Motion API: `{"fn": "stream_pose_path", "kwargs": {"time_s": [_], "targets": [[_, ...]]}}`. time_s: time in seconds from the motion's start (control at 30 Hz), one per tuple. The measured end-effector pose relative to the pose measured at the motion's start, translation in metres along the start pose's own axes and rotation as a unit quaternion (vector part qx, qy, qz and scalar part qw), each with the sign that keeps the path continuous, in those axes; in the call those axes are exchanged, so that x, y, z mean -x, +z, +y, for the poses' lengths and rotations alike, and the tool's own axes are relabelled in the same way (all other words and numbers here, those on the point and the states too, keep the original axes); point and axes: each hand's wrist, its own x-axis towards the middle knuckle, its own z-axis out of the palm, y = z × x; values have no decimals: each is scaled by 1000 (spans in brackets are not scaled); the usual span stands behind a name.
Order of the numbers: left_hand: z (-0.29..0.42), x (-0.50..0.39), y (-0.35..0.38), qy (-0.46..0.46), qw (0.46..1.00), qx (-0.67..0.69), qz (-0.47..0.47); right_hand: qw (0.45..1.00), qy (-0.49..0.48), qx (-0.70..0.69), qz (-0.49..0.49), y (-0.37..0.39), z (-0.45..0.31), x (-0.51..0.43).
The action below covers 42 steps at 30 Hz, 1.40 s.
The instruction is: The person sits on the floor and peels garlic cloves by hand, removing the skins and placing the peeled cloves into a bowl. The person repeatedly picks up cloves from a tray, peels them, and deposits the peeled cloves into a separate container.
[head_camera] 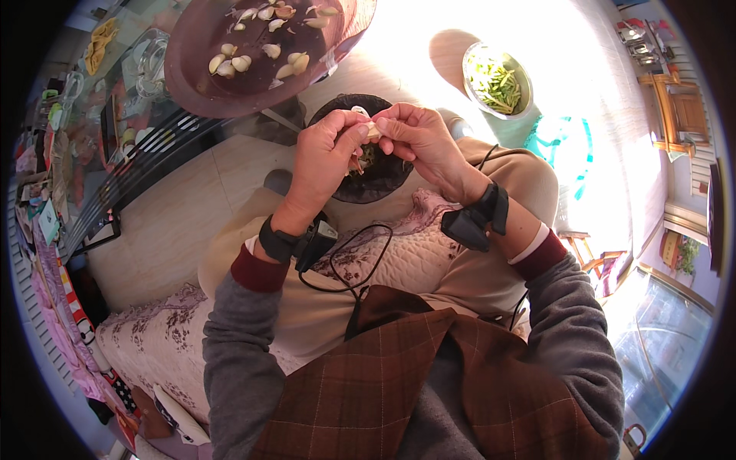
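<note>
A garlic clove (372,131) is pinched between the fingertips of my left hand (332,141) and my right hand (422,141). Both hands are over a bin lined with a black bag (382,187), which has scraps inside. Ahead to the left, a reddish-brown basin (201,95) holds several garlic cloves (230,62) and bits of skin. A metal bowl (529,103) of cut green vegetable pieces (495,86) stands ahead to the right. My fingers partly hide the clove.
A glass-topped table (123,167) with many items lies at the left. A quilted floral cover (397,253) is beneath my legs, and a black cable (345,284) loops over my lap. A turquoise and white item (560,149) lies at the right, beyond my knee.
</note>
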Motion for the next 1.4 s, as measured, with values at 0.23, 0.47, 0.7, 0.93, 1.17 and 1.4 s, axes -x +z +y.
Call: {"fn": "stream_pose_path", "kwargs": {"time_s": [0.23,0.47,0.7,0.93,1.17,1.4], "targets": [[-5,0,-2,-54,997,40,-30,997,-37,69,8,6,-1,3],[-8,-2,-3,-45,998,41,-14,996,-30,76,-41,6,-6,3],[-10,-2,-4,-59,996,64,26,997,24,53,-42,4,-13,5],[-4,-5,-3,-64,991,95,64,999,2,-16,-38,-2,-13,3],[1,-3,-7,-21,1000,21,5,999,-26,-30,-23,-13,-5,-1],[-4,-5,-2,-7,1000,15,-1,999,-46,-2,-17,-12,-1,1]]}}
